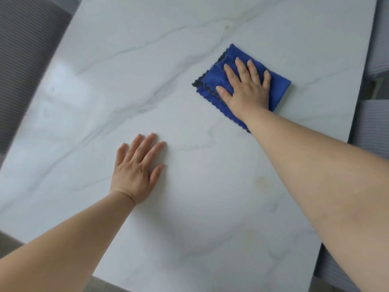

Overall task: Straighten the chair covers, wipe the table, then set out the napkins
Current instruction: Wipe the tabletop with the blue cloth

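Wiping is under way, mid-task by my read. Your right grip [247, 89] lies flat, fingers straight and spread, pressing the folded blue microfibre cloth with scalloped edges [280, 87] onto the white grey-veined marble bench [126, 81], right of frame centre. Left grip [136, 171] rests open-palmed on bare bench, lower centre, holding nothing. Grey ribbed chair covers [25, 49], upper left, look smooth. Faint yellowish marks [262, 183] show lower right. No napkins visible.

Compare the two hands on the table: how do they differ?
The left hand rests flat on the bare marble table; the right hand presses on a folded blue cloth. The left hand lies nearer the person, while the right hand reaches farther out, toward the table's right edge. Both are palm down with straight, spread fingers.
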The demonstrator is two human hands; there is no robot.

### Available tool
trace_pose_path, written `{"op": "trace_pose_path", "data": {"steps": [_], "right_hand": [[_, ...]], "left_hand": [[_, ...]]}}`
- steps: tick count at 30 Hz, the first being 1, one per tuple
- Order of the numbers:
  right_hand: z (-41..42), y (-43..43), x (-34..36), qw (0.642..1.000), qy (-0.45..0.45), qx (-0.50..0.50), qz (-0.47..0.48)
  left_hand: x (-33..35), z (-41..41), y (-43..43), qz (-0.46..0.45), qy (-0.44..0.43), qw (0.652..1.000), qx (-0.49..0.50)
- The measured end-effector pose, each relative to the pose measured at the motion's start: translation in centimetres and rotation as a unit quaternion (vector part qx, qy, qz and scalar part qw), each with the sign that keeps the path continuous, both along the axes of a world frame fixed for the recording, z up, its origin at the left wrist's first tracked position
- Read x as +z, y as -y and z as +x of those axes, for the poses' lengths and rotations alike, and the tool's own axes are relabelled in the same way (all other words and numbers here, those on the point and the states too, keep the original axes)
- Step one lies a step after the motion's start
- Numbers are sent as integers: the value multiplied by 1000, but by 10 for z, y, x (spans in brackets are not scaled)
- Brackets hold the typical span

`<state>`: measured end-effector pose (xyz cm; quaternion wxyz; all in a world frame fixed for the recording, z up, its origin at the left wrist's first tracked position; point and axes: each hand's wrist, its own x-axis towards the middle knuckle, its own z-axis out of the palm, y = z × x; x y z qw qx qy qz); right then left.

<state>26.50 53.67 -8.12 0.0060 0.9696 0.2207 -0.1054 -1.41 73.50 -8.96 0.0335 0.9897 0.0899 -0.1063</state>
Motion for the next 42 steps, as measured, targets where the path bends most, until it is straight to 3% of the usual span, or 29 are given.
{"op": "trace_pose_path", "data": {"steps": [13, 17, 24, 31, 42], "right_hand": [[-241, 52, 0, 998, -13, 65, -6], [-318, 78, -1, 992, -23, 125, 2], [-411, 149, -4, 962, -18, 271, 28], [-401, 186, 1, 956, -65, 285, 22], [-215, 194, 7, 979, -58, 194, -6]], "left_hand": [[3, -10, 13, 19, 9, 999, 34], [12, -35, 41, 19, -12, 998, 51], [21, -93, 90, -26, -42, 999, -2], [26, -73, 114, -46, -35, 997, -44], [12, 38, 150, -69, -13, 997, -33]]}}
